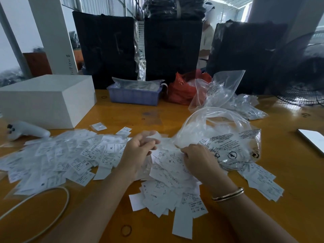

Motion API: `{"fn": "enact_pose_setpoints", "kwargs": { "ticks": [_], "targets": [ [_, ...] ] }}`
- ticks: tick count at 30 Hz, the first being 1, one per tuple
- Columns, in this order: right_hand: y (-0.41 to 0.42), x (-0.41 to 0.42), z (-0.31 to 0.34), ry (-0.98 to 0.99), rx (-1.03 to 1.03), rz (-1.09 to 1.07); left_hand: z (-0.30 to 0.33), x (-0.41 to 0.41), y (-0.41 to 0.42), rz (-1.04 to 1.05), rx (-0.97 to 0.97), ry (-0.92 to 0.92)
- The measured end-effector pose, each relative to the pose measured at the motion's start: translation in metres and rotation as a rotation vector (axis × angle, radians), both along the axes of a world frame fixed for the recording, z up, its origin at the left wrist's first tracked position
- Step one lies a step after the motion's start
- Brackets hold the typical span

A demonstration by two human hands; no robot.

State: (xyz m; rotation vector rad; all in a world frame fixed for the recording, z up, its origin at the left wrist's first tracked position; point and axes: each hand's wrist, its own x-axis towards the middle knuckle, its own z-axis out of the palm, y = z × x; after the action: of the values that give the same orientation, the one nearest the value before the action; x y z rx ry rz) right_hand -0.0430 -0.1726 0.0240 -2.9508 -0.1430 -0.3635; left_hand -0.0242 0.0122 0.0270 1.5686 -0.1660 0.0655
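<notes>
A wide heap of small white size labels point(57, 155) covers the orange table point(289, 199), with a second heap point(168, 183) under my hands. My left hand point(138, 151) has its fingers curled and pinches a small clear sleeve or label just above the pile. My right hand point(198, 160) grips the lower edge of a large clear printed plastic bag point(226, 137) whose mouth gapes open toward my left hand. A gold bangle point(228, 194) sits on my right wrist.
A white box point(43, 99) stands at the back left with a white tagging gun point(26, 131) before it. A blue basket point(135, 95), a red bag point(184, 92) and more clear bags point(233, 97) lie behind. A phone point(313, 139) and a fan point(301, 76) are at right, a white cable point(57, 207) and a rubber band point(126, 230) near the front.
</notes>
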Motion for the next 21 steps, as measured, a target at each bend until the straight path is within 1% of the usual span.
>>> {"fn": "enact_pose_setpoints", "kwargs": {
  "ticks": [4, 9, 12, 16, 18, 20, 21],
  "targets": [
    [0.0003, 0.0011, -0.0027, -0.043, 0.016, -0.013, -0.0002, -0.0006, -0.0011, 0.018, -0.018, -0.005],
    [0.0035, 0.0025, -0.0052, -0.135, -0.024, -0.006, -0.0007, -0.0002, -0.0006, 0.040, -0.043, 0.028],
    [0.0030, 0.0019, -0.0034, -0.181, 0.072, -0.026, 0.0002, 0.0000, -0.0008, 0.067, -0.060, 0.033],
    [0.0055, -0.0044, 0.0002, -0.227, 0.290, -0.025, 0.0014, -0.0005, -0.0009, 0.097, -0.074, 0.041],
    [0.0059, -0.0061, 0.0007, -0.258, 0.368, -0.007, 0.0014, -0.0004, -0.0006, 0.089, -0.095, 0.051],
    [0.0050, -0.0054, 0.0003, -0.255, 0.370, 0.020, 0.0009, -0.0005, -0.0005, 0.068, -0.115, 0.063],
    [0.0046, -0.0046, -0.0008, -0.226, 0.333, 0.036, 0.0005, -0.0005, -0.0004, 0.056, -0.128, 0.070]
  ]
}}
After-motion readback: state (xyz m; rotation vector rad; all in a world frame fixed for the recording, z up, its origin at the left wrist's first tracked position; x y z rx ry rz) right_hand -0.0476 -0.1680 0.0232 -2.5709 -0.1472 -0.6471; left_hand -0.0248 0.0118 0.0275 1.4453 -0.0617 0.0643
